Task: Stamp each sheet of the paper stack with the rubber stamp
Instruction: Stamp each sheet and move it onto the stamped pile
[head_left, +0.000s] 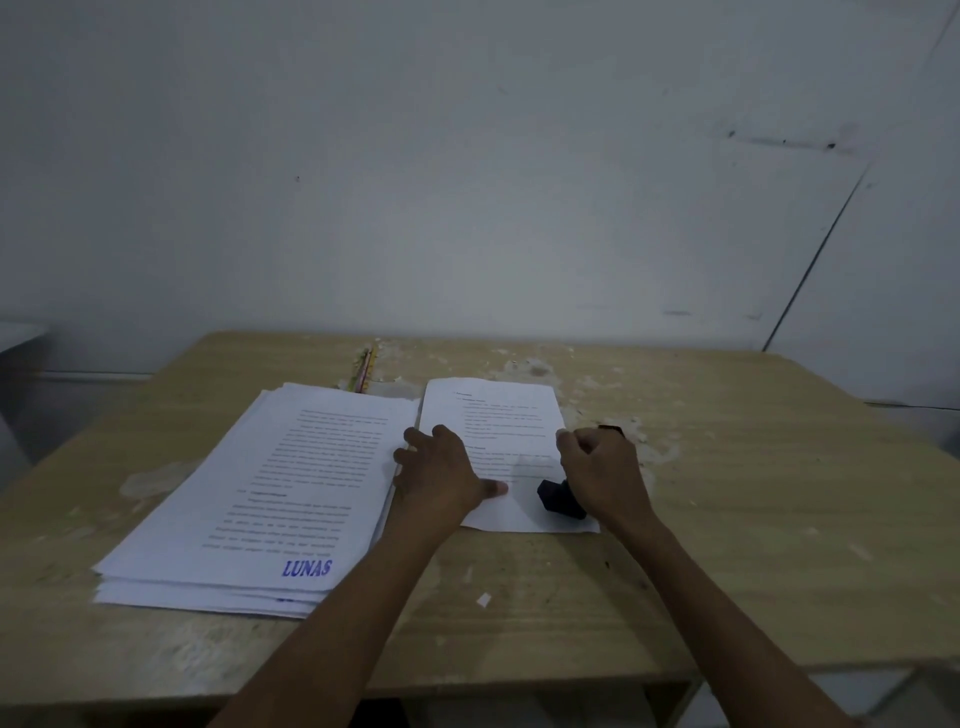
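Just right of the stamped stack, we pin a single sheet with the flat, spread left hand while the right hand, clamped on the rubber stamp, presses its lower corner; tilting could smear the mark.

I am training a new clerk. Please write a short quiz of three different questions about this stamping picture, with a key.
1. True or false: the top sheet of the left stack bears a blue stamp mark.
2. Which hand grips the stamp? A) left B) right
3. Fill in: the left hand presses flat on the single ____.

Key:
1. True; the mark reads LUNAS.
2. B, the right hand.
3. Sheet, lying right of the stack on the table.
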